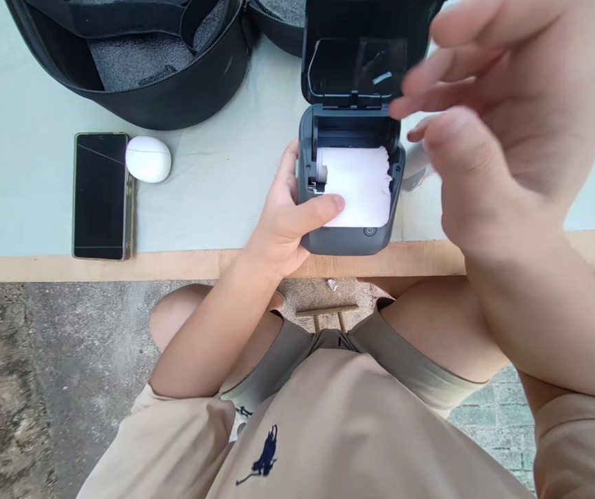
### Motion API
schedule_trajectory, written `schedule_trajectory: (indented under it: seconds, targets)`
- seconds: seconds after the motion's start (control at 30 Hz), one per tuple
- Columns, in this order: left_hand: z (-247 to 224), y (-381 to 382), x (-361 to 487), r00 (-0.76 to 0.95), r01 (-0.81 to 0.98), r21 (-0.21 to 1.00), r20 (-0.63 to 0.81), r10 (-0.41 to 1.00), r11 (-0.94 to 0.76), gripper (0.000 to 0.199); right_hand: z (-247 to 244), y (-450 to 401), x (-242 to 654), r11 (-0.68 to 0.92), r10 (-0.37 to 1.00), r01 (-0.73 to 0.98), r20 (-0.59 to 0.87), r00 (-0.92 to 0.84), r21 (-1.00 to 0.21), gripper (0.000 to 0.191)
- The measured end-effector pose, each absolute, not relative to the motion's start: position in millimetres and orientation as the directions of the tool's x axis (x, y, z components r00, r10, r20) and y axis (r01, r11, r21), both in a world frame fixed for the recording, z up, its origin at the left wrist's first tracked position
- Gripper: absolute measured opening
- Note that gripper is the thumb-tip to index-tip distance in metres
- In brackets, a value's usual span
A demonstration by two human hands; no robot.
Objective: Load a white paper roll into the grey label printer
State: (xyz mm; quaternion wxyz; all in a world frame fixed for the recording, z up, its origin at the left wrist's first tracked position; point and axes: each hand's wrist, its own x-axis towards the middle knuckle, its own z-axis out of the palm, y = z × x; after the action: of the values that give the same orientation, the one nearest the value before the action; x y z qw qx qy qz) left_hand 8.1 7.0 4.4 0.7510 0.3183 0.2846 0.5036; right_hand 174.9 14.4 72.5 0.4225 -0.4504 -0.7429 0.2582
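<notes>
A small dark grey label printer (351, 240) rests at the table's front edge, its black lid (357, 66) tipped back. Inside lies a roll of white paper (358, 187) with a ragged right edge. My left hand (289, 222) grips the printer's left side, thumb pressed on the paper. Raised at the right, my right hand (505, 125) is blurred by motion; its fingers are apart and nothing shows in them. It is nearest to the lid's right edge and covers part of it. Behind the printer's right side, a whitish object (415, 170) is partly hidden.
A black zippered case (188, 100) lined with grey foam stands unzipped at the back left. A phone (100, 197) lies at the left, a white egg-shaped case (148, 159) touching it. The table's wooden front edge (193, 263) runs just before my lap.
</notes>
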Motion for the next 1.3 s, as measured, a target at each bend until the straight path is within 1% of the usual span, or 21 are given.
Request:
schedule_trajectory:
  seconds: [0.07, 0.13, 0.2, 0.23, 0.33, 0.4, 0.47, 0.53, 0.63, 0.73, 0.8, 0.83, 0.9, 0.97, 1.03, 1.13, 1.23, 1.3]
  targets:
    - [3.3, 6.7, 7.0, 0.341, -0.545, 0.792, -0.090, 0.936, 0.274, 0.059, 71.6, 16.2, 176.4, 0.452, 0.878, 0.525, 0.463, -0.121, -0.721, 0.029]
    - [4.2, 5.4, 6.6, 0.345, -0.522, 0.817, -0.060, 0.937, 0.245, 0.065, 69.5, 18.4, 180.0, 0.429, 0.867, 0.593, 0.495, -0.058, -0.681, 0.040]
    - [6.3, 3.6, 7.0, 0.350, -0.513, 0.830, -0.033, 0.936, 0.221, 0.069, 67.2, 20.5, 184.3, 0.429, 0.876, 0.628, 0.467, -0.116, -0.649, 0.055]
    - [7.4, 2.8, 7.4, 0.352, -0.513, 0.831, -0.024, 0.936, 0.214, 0.070, 66.6, 21.3, 186.0, 0.442, 0.880, 0.637, 0.443, -0.172, -0.631, 0.061]
    - [10.0, 1.3, 8.7, 0.324, -0.534, 0.818, -0.035, 0.945, 0.213, 0.064, 67.8, 21.1, 186.5, 0.532, 0.844, 0.657, 0.398, -0.360, -0.534, 0.076]
    - [10.8, 1.2, 9.6, 0.295, -0.566, 0.795, -0.054, 0.954, 0.219, 0.056, 70.3, 19.5, 184.2, 0.576, 0.814, 0.668, 0.402, -0.418, -0.471, 0.079]
    - [11.0, 1.6, 10.4, 0.279, -0.576, 0.785, -0.073, 0.957, 0.228, 0.050, 71.5, 18.1, 182.6, 0.598, 0.798, 0.664, 0.411, -0.441, -0.449, 0.079]
    - [10.7, 1.8, 11.0, 0.275, -0.569, 0.791, -0.073, 0.959, 0.223, 0.048, 70.2, 17.8, 183.0, 0.577, 0.812, 0.669, 0.419, -0.406, -0.469, 0.077]
    - [10.4, 2.0, 11.3, 0.298, -0.537, 0.813, -0.067, 0.952, 0.226, 0.053, 66.5, 19.9, 184.8, 0.488, 0.857, 0.668, 0.452, -0.247, -0.562, 0.073]
    - [11.1, 1.9, 11.2, 0.317, -0.496, 0.838, -0.069, 0.946, 0.227, 0.060, 66.7, 23.1, 182.7, 0.481, 0.863, 0.545, 0.482, -0.155, -0.686, 0.060]
    - [12.0, 1.8, 10.8, 0.319, -0.484, 0.846, -0.068, 0.945, 0.225, 0.062, 68.5, 25.0, 180.7, 0.509, 0.850, 0.468, 0.507, -0.142, -0.723, 0.045]
    - [12.4, 1.7, 10.6, 0.322, -0.480, 0.847, -0.070, 0.944, 0.227, 0.062, 68.9, 25.7, 180.4, 0.515, 0.846, 0.463, 0.514, -0.141, -0.721, 0.037]
    - [12.7, 1.5, 10.0, 0.326, -0.472, 0.849, -0.083, 0.942, 0.238, 0.059, 68.1, 26.6, 182.0, 0.546, 0.823, 0.496, 0.542, -0.167, -0.676, 0.023]
    - [12.0, 1.6, 9.6, 0.324, -0.474, 0.845, -0.095, 0.941, 0.249, 0.056, 64.9, 27.0, 185.6, 0.585, 0.798, 0.519, 0.558, -0.229, -0.623, 0.015]
    - [10.2, 2.1, 9.6, 0.309, -0.498, 0.829, -0.104, 0.945, 0.254, 0.054, 60.7, 27.3, 189.2, 0.658, 0.747, 0.492, 0.576, -0.332, -0.569, 0.012]
    - [6.4, 3.5, 10.0, 0.291, -0.568, 0.784, -0.093, 0.952, 0.251, 0.058, 55.3, 27.5, 192.8, 0.750, 0.662, 0.438, 0.584, -0.470, -0.496, 0.015]
    - [4.2, 4.5, 9.5, 0.297, -0.574, 0.777, -0.096, 0.950, 0.258, 0.067, 52.6, 26.9, 194.4, 0.770, 0.638, 0.412, 0.571, -0.517, -0.488, 0.015]
    - [4.6, 4.6, 8.9, 0.311, -0.547, 0.796, -0.094, 0.946, 0.259, 0.072, 52.5, 26.0, 194.9, 0.761, 0.649, 0.415, 0.573, -0.501, -0.499, 0.013]
